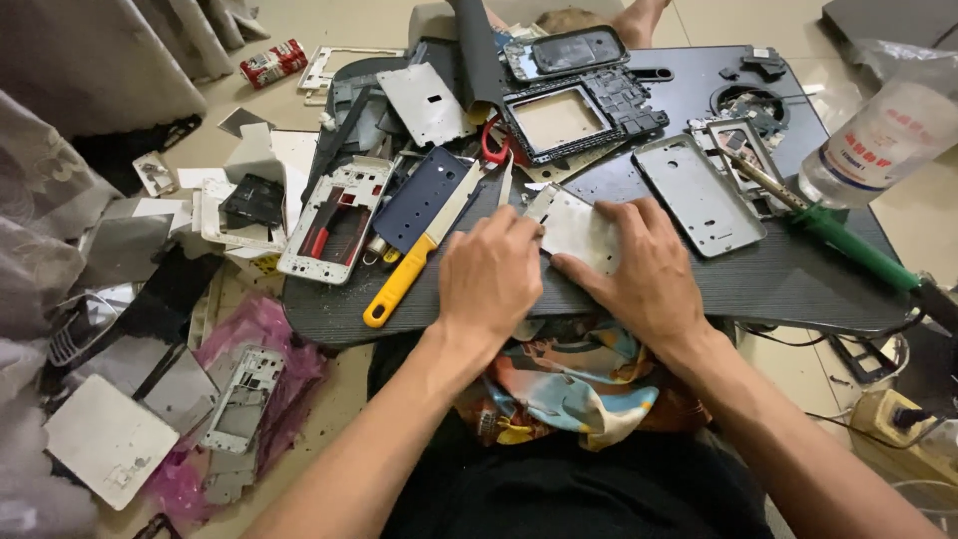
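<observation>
forearms bare, sleeveless | dark lap garment | colourful patterned cloth, perhaps shorts

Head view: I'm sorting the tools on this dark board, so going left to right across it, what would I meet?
Yellow-handled knife → left hand → thin metal plate under both hands → right hand → grey phone back frame → green-handled soldering iron.

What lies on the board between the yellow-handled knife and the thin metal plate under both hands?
In the head view, only the left hand lies between the yellow-handled knife and the thin metal plate; the right hand sits beyond it.
</observation>
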